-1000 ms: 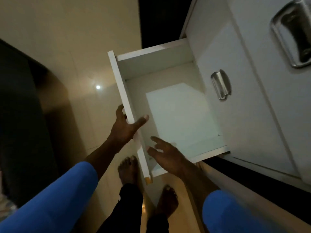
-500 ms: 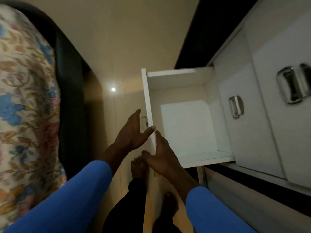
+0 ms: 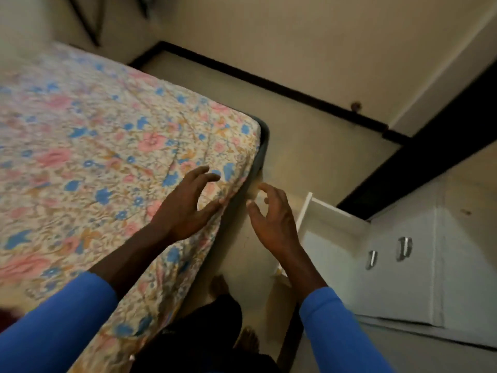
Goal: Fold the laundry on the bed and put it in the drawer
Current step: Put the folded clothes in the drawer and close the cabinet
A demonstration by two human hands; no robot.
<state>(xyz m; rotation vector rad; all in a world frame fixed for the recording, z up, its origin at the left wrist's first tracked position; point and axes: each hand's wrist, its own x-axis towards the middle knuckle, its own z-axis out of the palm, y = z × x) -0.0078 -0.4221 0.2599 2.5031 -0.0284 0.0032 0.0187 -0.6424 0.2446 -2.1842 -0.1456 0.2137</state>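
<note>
The task looks to be at its start. The drawer (image 3: 329, 224) stands pulled out from the white cabinet (image 3: 408, 286) on the right, ready to take clothes, and the part of its inside that shows holds nothing. No folded item is in view anywhere.

The left hand (image 3: 185, 208) hovers over the edge of the bed (image 3: 107, 146), fingers spread and slightly bent, holding nothing. I cannot tell whether its thumb brushes the flowered cover. The right hand (image 3: 271, 224) hangs over the floor (image 3: 309, 146) between the bed and the drawer, fingers loosely curved and apart, also holding nothing.

As for the laundry, none can be made out on the stretch of bed in view, which shows only the flowered cover. A dark red patch (image 3: 8, 316) at the lower left border, beside the blue sleeve, may be cloth, but it is too blurred and cut off to say.

So what seems done is only the opening of the drawer. What is left, by my reading, is nearly everything: finding the clothes on the bed, folding each one, carrying them across to the drawer and laying them in, then likely pushing it closed
</note>
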